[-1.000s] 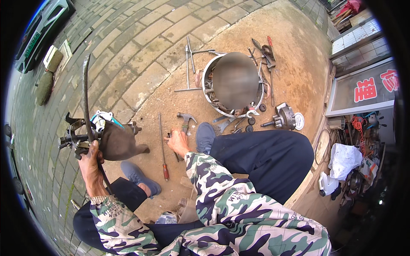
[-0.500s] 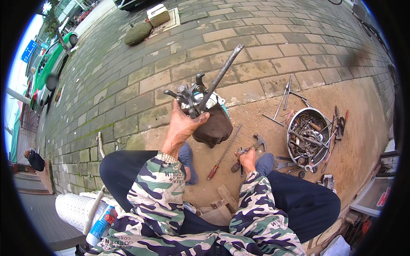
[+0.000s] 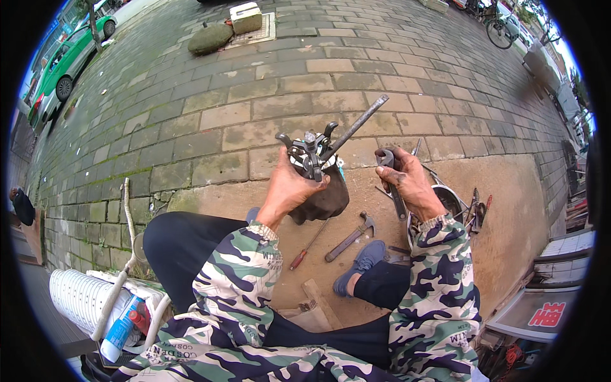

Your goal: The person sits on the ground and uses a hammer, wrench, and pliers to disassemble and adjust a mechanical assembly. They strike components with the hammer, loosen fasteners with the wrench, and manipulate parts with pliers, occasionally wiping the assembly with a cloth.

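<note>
My left hand point(image 3: 286, 190) is closed around a dark metal jaw puller point(image 3: 310, 145), which sits on a part wrapped in a dark brown cloth point(image 3: 321, 198). A long steel bar point(image 3: 359, 123) sticks out from beside the puller, slanting up to the right. To the right of it, my right hand point(image 3: 412, 181) grips a wrench point(image 3: 396, 198) in the air, its open jaw up and the handle pointing down. Below, on the ground, lie a claw hammer point(image 3: 350, 237) and a red-handled screwdriver point(image 3: 308, 245).
Partly hidden behind my right hand is a round metal basin point(image 3: 450, 200) of tools. Pliers point(image 3: 474, 207) lie beside it. A white chair-like item point(image 3: 76, 299) with a blue spray can point(image 3: 121, 330) is at lower left. Brick paving point(image 3: 280, 83) stretches ahead, with a green car point(image 3: 73, 58) far left.
My right hand has risen from beside the hammer on the ground, now with the wrench in it. My left hand still holds the puller. My view has turned somewhat, and my right foot has shifted.
</note>
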The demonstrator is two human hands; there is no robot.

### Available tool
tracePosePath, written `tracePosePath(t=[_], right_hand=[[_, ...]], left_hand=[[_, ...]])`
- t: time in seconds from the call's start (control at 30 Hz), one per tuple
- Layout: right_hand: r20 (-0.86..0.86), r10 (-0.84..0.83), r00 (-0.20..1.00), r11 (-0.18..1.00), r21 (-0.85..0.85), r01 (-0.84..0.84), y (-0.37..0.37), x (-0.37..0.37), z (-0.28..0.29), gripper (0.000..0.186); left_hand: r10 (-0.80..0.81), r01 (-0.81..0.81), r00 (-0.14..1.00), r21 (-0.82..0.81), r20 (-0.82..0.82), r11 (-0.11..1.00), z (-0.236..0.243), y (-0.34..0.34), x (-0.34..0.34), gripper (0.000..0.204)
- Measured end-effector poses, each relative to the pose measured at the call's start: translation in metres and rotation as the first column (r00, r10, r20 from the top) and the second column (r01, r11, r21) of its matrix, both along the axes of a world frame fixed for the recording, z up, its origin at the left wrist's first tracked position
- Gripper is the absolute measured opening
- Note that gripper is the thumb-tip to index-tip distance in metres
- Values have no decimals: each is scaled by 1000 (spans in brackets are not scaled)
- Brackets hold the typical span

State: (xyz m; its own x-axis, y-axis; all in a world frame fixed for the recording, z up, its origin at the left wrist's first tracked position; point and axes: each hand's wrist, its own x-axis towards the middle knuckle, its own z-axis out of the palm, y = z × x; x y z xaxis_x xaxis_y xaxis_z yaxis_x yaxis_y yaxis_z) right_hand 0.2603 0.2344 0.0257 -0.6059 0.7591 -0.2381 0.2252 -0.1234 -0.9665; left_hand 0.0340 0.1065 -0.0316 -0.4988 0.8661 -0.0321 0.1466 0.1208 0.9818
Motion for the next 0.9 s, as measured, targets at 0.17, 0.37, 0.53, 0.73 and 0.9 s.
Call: tracePosePath(t=[0.17, 0.37, 0.53, 0.73, 0.9], right_hand=[[95, 259, 961, 965, 22, -263, -5, -32, 92, 15], [100, 466, 879, 885, -51, -463, -15, -51, 111, 15], [146, 532, 834, 845, -145, -514, -8, -34, 107, 29], [94, 540, 836, 829, -233, -509, -11, -43, 103, 42], [105, 513, 852, 846, -234, -480, -10, -43, 100, 40]], left_hand=[[-31, 26, 995, -52, -97, 998, 14, -6, -3, 83], [-142, 113, 974, -164, -177, 980, 35, -18, -1, 87], [-207, 164, 956, -204, -209, 965, 19, -9, 13, 94], [-215, 170, 962, -248, -167, 954, 16, -10, 6, 95], [-219, 179, 965, -243, -148, 953, 24, -15, 5, 94]])
